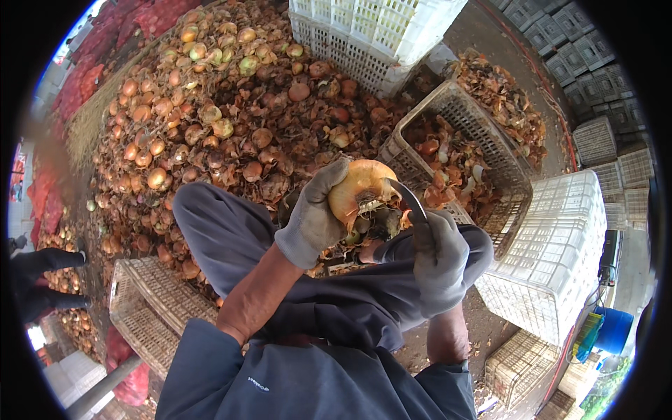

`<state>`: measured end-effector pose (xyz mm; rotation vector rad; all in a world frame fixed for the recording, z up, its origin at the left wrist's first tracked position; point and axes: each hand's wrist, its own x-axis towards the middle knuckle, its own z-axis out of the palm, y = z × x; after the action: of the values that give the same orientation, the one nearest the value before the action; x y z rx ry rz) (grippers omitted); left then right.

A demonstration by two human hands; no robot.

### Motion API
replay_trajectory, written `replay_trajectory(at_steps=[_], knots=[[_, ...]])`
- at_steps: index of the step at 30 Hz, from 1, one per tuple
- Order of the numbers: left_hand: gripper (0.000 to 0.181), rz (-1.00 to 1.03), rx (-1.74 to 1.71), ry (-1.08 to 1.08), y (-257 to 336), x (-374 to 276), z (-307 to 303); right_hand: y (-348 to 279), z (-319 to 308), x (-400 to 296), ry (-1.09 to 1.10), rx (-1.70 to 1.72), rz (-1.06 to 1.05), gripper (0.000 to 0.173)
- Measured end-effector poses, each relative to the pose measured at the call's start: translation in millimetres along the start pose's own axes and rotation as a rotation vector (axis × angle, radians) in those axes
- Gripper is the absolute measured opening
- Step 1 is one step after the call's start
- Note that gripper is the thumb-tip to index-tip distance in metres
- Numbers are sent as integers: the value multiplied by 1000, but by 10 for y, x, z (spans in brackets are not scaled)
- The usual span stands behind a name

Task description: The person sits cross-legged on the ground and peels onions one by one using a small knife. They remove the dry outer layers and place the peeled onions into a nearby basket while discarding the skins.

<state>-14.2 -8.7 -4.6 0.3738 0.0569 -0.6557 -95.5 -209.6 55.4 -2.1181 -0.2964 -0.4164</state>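
In a grey work glove, my left hand [316, 212] grips a large yellow onion [362, 186] above my lap. Roots show on the onion's underside, and loose skin hangs around them. My gloved right hand [440, 262] is closed around the handle of a small curved knife [409, 200]. The blade's tip touches the right side of the onion; whether it has cut in cannot be seen. Beyond my knees spreads a big heap of onions [262, 137] mixed with dry brown skins.
A dirty plastic crate [512, 202] holding peels and onion pieces stands right of my knee. White crates are stacked at the top [357, 39] and right [556, 252]. Another crate [157, 310] lies at left, near a red mesh sack [126, 373]. A person's legs [50, 278] show far left.
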Motion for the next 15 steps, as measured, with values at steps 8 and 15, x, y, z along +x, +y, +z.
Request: replay_trajectory(at_steps=[8,15], knots=[[72,28,16,70,-86,36,47,104,216,-43,120,-662,-102,43],[73,57,-46,39,-35,75,22,105,65,-194,24,240,124,21]])
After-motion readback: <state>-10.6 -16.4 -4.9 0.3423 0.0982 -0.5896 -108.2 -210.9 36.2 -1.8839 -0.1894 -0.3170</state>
